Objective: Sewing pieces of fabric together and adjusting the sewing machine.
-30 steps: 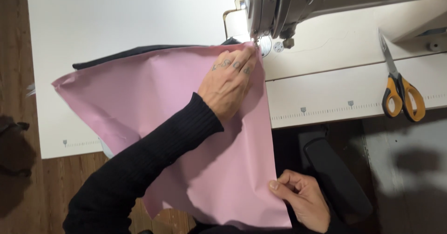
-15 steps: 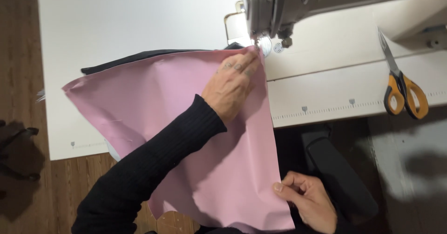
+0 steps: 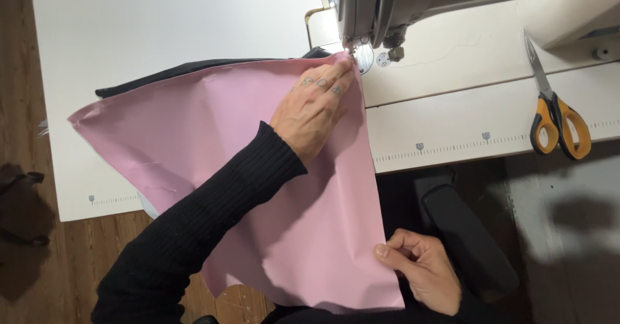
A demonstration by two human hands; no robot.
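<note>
Pressing flat on a sheet of pink fabric (image 3: 213, 137), the left hand (image 3: 314, 108) lies palm down with its fingers stretched toward the needle of a sewing machine (image 3: 381, 8), the fingertips just beside the presser foot. That hand grips nothing; it only weighs the cloth down against the white table (image 3: 161, 20). Its arm wears a black ribbed sleeve (image 3: 213, 221) that crosses the cloth from the lower left.

The right hand (image 3: 420, 269) sits low in the view, off the table edge, with thumb and fingers closed on the near right edge of the pink fabric, so the two hands are well apart, one at each end of that long edge. The fabric spreads from the needle across the table to the left, and its lower part hangs past the table edge toward the person's lap. A strip of dark fabric (image 3: 181, 73) shows from under its upper edge.

Scissors (image 3: 555, 114) with orange and black handles lie on the table to the right, well apart from both hands. A printed ruler strip (image 3: 465, 146) runs along the table's front edge.
</note>
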